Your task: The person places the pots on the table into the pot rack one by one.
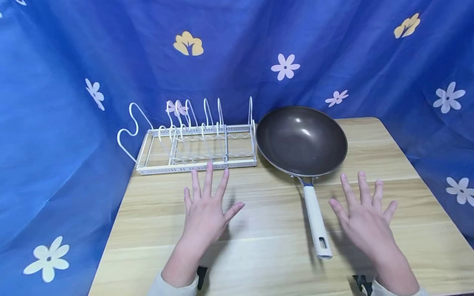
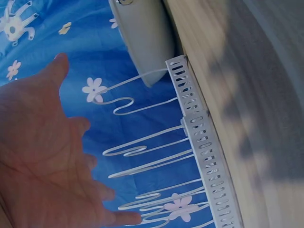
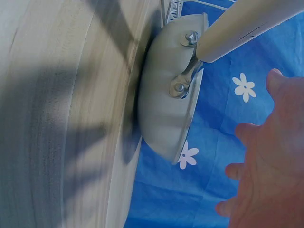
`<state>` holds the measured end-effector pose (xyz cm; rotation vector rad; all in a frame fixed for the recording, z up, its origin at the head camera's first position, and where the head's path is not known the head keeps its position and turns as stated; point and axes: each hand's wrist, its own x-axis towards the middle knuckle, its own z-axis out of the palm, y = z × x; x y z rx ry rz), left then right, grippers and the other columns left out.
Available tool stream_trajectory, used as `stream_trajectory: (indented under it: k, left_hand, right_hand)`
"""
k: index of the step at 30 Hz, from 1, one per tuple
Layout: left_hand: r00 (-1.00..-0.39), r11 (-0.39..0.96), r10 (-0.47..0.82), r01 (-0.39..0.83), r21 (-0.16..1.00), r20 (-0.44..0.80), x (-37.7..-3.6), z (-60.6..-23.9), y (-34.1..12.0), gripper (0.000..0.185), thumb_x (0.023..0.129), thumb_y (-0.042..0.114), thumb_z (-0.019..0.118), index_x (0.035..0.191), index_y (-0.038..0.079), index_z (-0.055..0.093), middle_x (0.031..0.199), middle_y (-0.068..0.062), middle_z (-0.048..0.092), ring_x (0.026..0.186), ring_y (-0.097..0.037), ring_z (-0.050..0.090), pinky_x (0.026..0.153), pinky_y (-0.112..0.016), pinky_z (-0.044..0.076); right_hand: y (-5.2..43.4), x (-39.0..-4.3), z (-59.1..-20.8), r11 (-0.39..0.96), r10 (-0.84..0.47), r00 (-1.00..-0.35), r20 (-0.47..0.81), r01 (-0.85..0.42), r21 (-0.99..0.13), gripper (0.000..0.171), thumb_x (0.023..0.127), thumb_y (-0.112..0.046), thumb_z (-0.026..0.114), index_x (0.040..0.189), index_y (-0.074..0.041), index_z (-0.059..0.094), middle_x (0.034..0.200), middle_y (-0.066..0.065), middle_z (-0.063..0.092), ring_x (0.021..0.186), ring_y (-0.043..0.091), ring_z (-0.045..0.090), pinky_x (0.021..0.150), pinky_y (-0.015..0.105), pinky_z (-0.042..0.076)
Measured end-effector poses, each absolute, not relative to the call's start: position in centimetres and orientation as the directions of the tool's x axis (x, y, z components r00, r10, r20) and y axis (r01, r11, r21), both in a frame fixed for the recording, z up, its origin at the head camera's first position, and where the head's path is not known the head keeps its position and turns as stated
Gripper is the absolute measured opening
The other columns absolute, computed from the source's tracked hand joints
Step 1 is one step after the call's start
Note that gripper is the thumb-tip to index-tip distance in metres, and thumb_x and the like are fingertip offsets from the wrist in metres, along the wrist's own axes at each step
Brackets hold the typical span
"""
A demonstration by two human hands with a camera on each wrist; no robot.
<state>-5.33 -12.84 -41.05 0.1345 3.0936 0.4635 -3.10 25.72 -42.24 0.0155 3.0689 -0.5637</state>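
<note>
A frying pan (image 1: pixel 301 142) with a dark inside and a white handle (image 1: pixel 316 220) sits on the table, its handle pointing toward me. To its left stands a white wire pan rack (image 1: pixel 196 167) with several upright loops. My left hand (image 1: pixel 205 216) is spread in front of the rack, palm down, holding nothing. Right of the handle, my right hand (image 1: pixel 366 224) is spread too, apart from the pan. The left wrist view shows the rack's slotted side rail (image 2: pixel 206 152) beyond my fingers. In the right wrist view the pan's pale outer side (image 3: pixel 164 104) appears, with rivets at the handle joint.
The wood-grain table (image 1: pixel 259 255) bears both things. A blue curtain (image 1: pixel 229 74) with white, pink and yellow flower prints hangs behind the table and along both sides, close behind the rack and pan.
</note>
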Motion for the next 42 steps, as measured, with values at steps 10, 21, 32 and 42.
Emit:
stream_trajectory:
  k: [10, 21, 32, 42]
  left_hand:
    - [-0.996, 0.953, 0.082, 0.085, 0.290, 0.024, -5.1, -41.3, -13.0, 0.092, 0.100, 0.078, 0.054, 0.173, 0.041, 0.013, 0.181, 0.004, -0.025, 0.167, -0.046, -0.022, 0.127, -0.085, 0.009]
    - [-0.984, 0.838, 0.159, 0.178, 0.516, 0.081, -3.2, -42.5, -12.2, 0.081, 0.108, 0.059, 0.056, 0.173, 0.019, 0.027, 0.176, -0.016, 0.036, 0.160, -0.049, 0.037, 0.128, -0.074, 0.029]
    - [-0.926, 0.401, 0.361, 0.046, 0.915, -0.112, -1.6, -43.5, -7.2, 0.061, 0.113, 0.051, 0.051, 0.157, 0.010, 0.046, 0.151, -0.013, 0.064, 0.121, -0.028, 0.074, 0.100, -0.039, 0.063]
    - [-0.682, -0.125, 0.658, -0.516, 0.848, -0.318, -1.7, -44.8, -0.9, 0.052, 0.115, 0.039, 0.051, 0.148, 0.000, 0.041, 0.147, -0.020, 0.061, 0.124, -0.039, 0.071, 0.100, -0.051, 0.065]
  right_hand:
    - [25.4, -2.8, -42.4, 0.930, 0.005, -1.000, 0.020, -0.003, -0.369, 0.072, 0.115, -0.057, 0.036, 0.175, -0.031, 0.006, 0.183, 0.015, -0.013, 0.162, 0.060, -0.021, 0.109, 0.098, -0.012]
    - [24.5, -2.8, -42.9, 0.860, 0.025, -0.991, 0.129, -0.045, -0.509, 0.067, 0.115, -0.045, 0.050, 0.173, -0.020, 0.028, 0.175, 0.031, 0.025, 0.156, 0.066, 0.024, 0.120, 0.087, 0.017]
    - [23.2, -4.8, -45.2, 0.591, -0.018, -0.993, -0.116, 0.083, -0.802, 0.056, 0.118, -0.037, 0.044, 0.158, 0.002, 0.048, 0.153, 0.031, 0.057, 0.137, 0.050, 0.063, 0.113, 0.059, 0.055]
    - [23.6, -6.1, -48.0, -0.176, -0.324, -0.893, -0.312, 0.381, -0.908, 0.064, 0.120, -0.044, 0.032, 0.152, 0.008, 0.048, 0.129, 0.013, 0.073, 0.114, 0.020, 0.073, 0.103, 0.034, 0.062]
